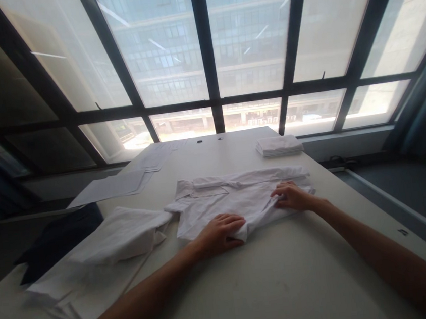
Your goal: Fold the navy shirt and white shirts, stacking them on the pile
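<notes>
A white shirt (pixel 218 204) lies across the white table, partly folded, with its collar at the left end and creases over its front. My left hand (pixel 220 232) rests on its near edge, fingers stretched over the fabric and the thumb low by the hem. Farther right, my right hand (pixel 292 195) has its fingers curled on the shirt, pinching a raised fold of it. Left of this shirt is a loose, rumpled white garment (pixel 118 235), its near part spread toward the table's left side.
A folded white stack (pixel 279 146) sits at the table's far right. Sheets of paper (pixel 112 185) lie along the left edge, with a dark cloth (pixel 63 236) nearer me. The white table (pixel 272 285) reaches toward large windows (pixel 170 42). Curtains (pixel 420 107) hang at both sides.
</notes>
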Available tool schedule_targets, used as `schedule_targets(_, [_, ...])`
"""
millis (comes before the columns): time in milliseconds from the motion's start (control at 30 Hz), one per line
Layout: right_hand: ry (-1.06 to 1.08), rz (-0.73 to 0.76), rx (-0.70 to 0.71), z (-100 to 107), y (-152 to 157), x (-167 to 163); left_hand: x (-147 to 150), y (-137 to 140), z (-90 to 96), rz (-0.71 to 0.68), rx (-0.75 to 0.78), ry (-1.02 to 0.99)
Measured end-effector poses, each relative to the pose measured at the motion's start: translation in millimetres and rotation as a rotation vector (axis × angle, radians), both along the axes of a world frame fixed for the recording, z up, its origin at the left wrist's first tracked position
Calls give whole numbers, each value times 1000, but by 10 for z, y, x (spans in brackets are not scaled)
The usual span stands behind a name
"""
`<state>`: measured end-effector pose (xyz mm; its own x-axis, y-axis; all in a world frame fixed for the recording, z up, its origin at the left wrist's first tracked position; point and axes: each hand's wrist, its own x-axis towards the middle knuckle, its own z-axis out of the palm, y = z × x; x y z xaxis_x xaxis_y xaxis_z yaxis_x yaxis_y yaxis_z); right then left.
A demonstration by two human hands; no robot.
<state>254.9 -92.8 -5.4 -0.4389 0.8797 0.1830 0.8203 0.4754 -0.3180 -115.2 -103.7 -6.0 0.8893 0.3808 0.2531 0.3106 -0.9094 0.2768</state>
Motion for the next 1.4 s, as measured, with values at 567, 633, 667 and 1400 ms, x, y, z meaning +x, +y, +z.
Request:
schedule_targets(567, [192,-33,-390,467,-256,256,48,-67,41,-90,-58,-87])
schedule_targets(633, [177,-124,-184,257,-167,172,53,-79,48,-120,-65,-68])
schedule_targets(667, [133,-175,-113,145,-140,118,53,-84,54,-139,-75,-49])
schedule_targets(1400, [-242,-374,-80,-461,-336,-213,69,-340,170,-307,-257,206])
